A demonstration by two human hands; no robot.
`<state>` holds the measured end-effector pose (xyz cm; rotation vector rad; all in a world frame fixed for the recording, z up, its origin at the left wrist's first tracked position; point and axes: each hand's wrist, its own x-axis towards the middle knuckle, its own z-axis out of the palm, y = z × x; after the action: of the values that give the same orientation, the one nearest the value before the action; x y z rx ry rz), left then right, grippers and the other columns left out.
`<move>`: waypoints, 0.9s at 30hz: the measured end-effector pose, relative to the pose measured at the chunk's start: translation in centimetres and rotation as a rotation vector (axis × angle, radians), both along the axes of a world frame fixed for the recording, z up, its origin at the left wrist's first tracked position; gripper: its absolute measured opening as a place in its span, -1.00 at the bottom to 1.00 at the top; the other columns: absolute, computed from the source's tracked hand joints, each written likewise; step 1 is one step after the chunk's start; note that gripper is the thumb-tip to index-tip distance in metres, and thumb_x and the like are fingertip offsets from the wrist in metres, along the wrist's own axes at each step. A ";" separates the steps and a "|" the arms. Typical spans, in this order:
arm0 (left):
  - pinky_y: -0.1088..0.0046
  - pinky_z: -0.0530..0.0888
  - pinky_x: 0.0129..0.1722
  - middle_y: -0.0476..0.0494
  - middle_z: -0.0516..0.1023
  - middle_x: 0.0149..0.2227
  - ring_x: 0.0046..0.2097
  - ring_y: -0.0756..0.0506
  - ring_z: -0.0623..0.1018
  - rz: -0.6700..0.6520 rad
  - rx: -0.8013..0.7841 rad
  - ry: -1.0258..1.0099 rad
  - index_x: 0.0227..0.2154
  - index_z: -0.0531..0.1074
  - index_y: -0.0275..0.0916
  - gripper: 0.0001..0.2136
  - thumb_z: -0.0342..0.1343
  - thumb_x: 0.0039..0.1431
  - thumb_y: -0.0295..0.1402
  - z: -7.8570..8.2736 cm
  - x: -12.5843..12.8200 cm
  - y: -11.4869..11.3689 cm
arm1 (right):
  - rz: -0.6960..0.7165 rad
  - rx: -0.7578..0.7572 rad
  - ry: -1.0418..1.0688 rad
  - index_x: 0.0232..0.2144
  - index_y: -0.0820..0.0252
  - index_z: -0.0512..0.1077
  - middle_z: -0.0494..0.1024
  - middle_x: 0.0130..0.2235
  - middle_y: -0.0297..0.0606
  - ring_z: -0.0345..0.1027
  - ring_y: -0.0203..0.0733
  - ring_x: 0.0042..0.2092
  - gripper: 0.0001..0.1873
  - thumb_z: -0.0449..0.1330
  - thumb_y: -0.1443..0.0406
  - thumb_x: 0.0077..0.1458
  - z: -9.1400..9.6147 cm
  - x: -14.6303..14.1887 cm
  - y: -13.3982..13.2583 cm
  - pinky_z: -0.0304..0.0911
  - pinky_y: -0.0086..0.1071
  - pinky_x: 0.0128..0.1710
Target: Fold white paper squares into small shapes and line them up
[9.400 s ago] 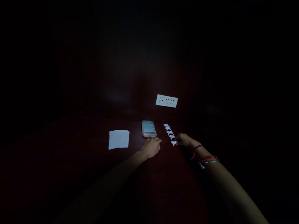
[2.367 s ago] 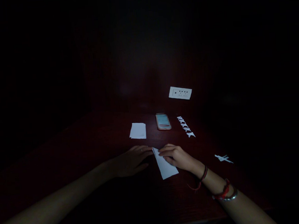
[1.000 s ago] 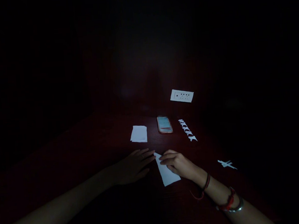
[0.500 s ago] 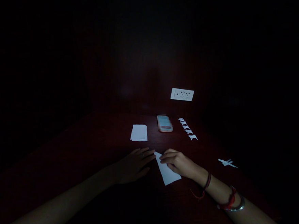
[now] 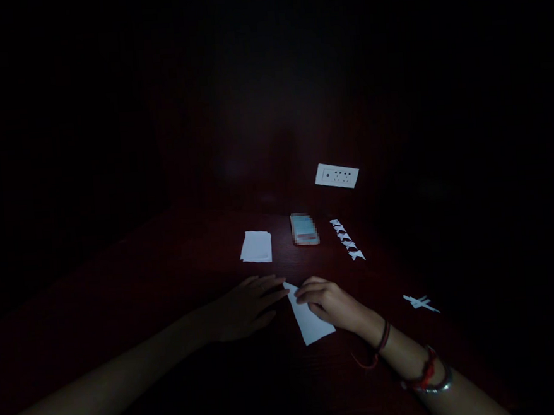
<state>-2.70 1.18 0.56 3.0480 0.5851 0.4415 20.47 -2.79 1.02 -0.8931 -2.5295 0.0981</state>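
A white sheet of paper (image 5: 309, 326), longer than wide and with straight edges, lies flat on the dark reddish table between my hands. My left hand (image 5: 246, 307) is open, palm down, its fingers stretched towards the sheet's upper left edge and their tips at that edge. On the upper right part of the sheet rests my right hand (image 5: 329, 300), closed, with bent fingers pressed together and holding the paper against the table. Its fingertips and part of the right edge are hard to make out. Bracelets circle my right wrist and forearm.
A stack of white paper (image 5: 256, 247) lies beyond my left hand. Beside it is a blurred light-blue rectangular item (image 5: 304, 229). A row of folded white paper pieces (image 5: 347, 239) and several thin paper strips (image 5: 421, 302) lie to the right. A socket plate (image 5: 337, 175) is on the wall.
Almost nothing differs. My left hand's fingers have shifted very slightly at the sheet's edge; my right hand stays in place on the paper.
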 end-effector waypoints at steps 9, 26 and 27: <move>0.20 0.05 0.04 -0.07 0.02 0.12 0.11 -0.15 0.06 0.034 -0.017 0.038 0.07 -0.01 -0.11 -0.60 -0.15 0.16 -0.32 0.1 0.0 0.0 | 0.002 -0.019 0.014 -0.32 0.25 0.38 0.43 -0.28 -0.25 0.20 -0.28 -0.14 -0.71 -0.04 0.55 -0.05 0.3 -0.1 -0.2 0.17 -0.39 -0.12; 0.21 0.09 0.02 -0.11 0.06 0.11 0.10 -0.18 0.08 0.034 0.026 0.006 0.06 0.03 -0.14 -0.61 -0.16 0.15 -0.35 -0.5 0.6 -0.4 | -0.145 0.019 -0.046 -0.20 0.22 0.33 0.34 -0.24 -0.23 0.17 -0.26 -0.18 -0.72 -0.03 0.45 0.01 0.5 -0.3 0.7 0.10 -0.36 -0.16; 0.21 0.09 0.02 -0.11 0.07 0.10 0.10 -0.18 0.08 0.034 0.027 0.005 0.06 0.03 -0.14 -0.62 -0.16 0.15 -0.35 -0.5 0.7 -0.4 | -0.156 0.027 -0.076 -0.19 0.21 0.33 0.32 -0.24 -0.23 0.16 -0.26 -0.18 -0.71 -0.03 0.45 0.01 0.4 -0.3 0.7 0.10 -0.36 -0.17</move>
<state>-2.02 0.81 0.05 3.0701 0.6367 0.4464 20.16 -2.05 1.44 -1.0990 -2.5133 -0.0192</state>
